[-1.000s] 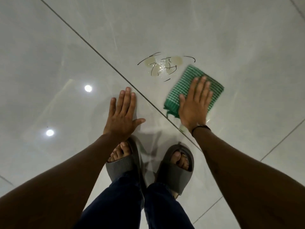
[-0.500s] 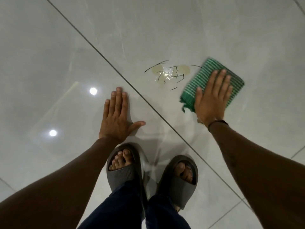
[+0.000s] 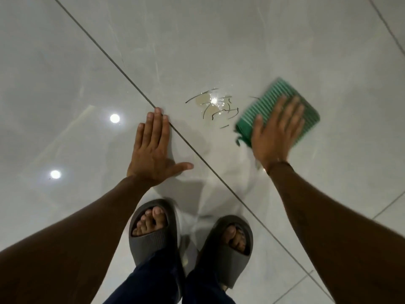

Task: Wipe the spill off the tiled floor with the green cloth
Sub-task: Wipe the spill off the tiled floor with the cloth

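A small yellowish spill (image 3: pixel 210 106) with thin dark strands lies on the glossy grey tiled floor (image 3: pixel 219 40). Just right of it sits the folded green checked cloth (image 3: pixel 271 96), blurred by motion. My right hand (image 3: pixel 275 134) presses flat on the cloth, fingers spread, covering its near half. The cloth's left edge is close to the spill's outer strands. My left hand (image 3: pixel 153 148) is planted flat on the floor to the left of the spill, fingers together, thumb out, holding nothing.
My two feet in grey slide sandals (image 3: pixel 153 229) stand just below the hands. A dark grout line (image 3: pixel 122 69) runs diagonally between my hands. Two ceiling-light reflections (image 3: pixel 114 118) shine on the tile at the left. A wet sheen lies near my right wrist.
My right hand slid the cloth away and to the right, from beside the grout line to right of the spill. My left hand stayed planted.
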`<state>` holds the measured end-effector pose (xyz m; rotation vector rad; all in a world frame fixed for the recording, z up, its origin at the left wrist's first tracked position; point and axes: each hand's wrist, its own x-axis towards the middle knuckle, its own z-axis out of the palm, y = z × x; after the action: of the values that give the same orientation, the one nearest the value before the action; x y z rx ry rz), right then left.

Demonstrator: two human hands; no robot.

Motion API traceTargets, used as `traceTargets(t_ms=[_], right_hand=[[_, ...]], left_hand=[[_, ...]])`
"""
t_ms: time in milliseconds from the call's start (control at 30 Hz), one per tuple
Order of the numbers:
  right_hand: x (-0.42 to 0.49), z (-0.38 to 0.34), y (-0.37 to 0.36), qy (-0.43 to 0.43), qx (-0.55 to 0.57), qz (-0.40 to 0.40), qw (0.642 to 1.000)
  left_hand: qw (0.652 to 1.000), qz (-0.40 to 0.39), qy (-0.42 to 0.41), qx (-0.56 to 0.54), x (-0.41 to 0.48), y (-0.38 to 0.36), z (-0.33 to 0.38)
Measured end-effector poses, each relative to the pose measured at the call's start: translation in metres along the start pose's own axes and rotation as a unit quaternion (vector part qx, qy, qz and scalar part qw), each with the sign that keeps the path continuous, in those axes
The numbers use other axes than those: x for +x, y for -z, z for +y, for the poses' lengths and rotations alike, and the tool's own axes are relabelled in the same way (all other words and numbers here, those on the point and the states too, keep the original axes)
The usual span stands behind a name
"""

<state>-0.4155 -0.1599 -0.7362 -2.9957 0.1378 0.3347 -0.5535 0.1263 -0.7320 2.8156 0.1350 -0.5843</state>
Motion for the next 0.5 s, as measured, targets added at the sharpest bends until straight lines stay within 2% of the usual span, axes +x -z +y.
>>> traceTargets(t_ms=[133, 200, 233, 300, 367, 433, 500], right_hand=[[0.002, -0.087, -0.009, 0.175, -0.018, -0.022, 0.984], [-0.045, -0.079, -0.011, 0.250, -0.032, -0.072, 0.965], [-0.067, -0.059, -0.010, 0.262, -0.035, -0.098, 0.959], [-0.089, -0.003, -0.006, 0.229, -0.041, -0.114, 0.966], [-0.068, 0.041, -0.001, 0.130, -0.050, -0.090, 0.986], [-0.016, 0.042, 0.005, 0.001, -0.035, -0.034, 0.999], [0.041, 0.006, 0.009, -0.062, -0.012, 0.019, 0.998]], left_hand=[[1.000, 0.002, 0.002, 0.001, 0.001, 0.002, 0.001], [1.000, 0.000, 0.000, 0.005, -0.002, 0.001, 0.002], [1.000, -0.003, -0.001, 0.003, -0.002, 0.002, 0.002], [1.000, -0.016, 0.006, 0.001, -0.002, 0.006, 0.003], [1.000, -0.019, 0.009, 0.002, 0.000, 0.007, 0.002], [1.000, -0.001, 0.006, 0.002, 0.000, 0.005, 0.000], [1.000, 0.016, 0.001, 0.003, 0.000, 0.002, -0.001]])
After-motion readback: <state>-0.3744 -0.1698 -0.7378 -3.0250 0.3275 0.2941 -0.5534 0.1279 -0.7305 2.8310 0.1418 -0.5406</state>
